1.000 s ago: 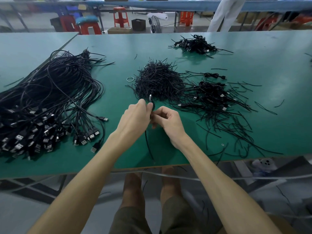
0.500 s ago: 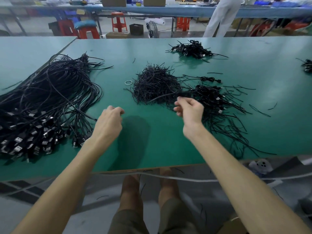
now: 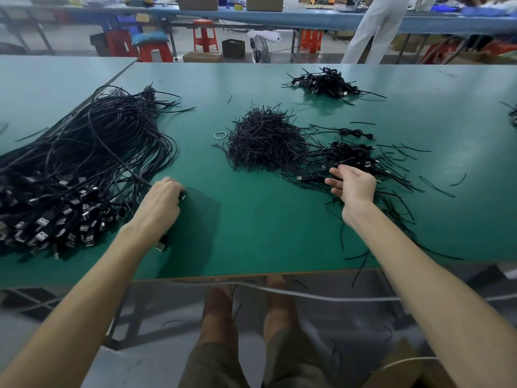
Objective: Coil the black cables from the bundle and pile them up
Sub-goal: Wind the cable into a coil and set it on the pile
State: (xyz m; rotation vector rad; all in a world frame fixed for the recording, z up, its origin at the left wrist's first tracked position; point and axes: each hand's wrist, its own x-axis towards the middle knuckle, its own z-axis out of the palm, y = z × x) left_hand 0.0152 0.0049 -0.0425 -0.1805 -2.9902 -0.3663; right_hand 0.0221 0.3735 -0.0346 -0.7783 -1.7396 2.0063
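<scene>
The left hand (image 3: 163,203) is curling its fingers round one cable (image 3: 182,196) at the near edge of the bundle (image 3: 84,163), which is lying on the left of the table (image 3: 251,233). It should be drawing that cable out slowly, so its neighbours are not dragging along. The right hand (image 3: 354,183) is hovering loose-fingered, holding nothing, over the pile (image 3: 349,156) of coiled cables. It should be crossing over to start the loops. Beyond, a heap of ties (image 3: 263,141) is lying ready.
</scene>
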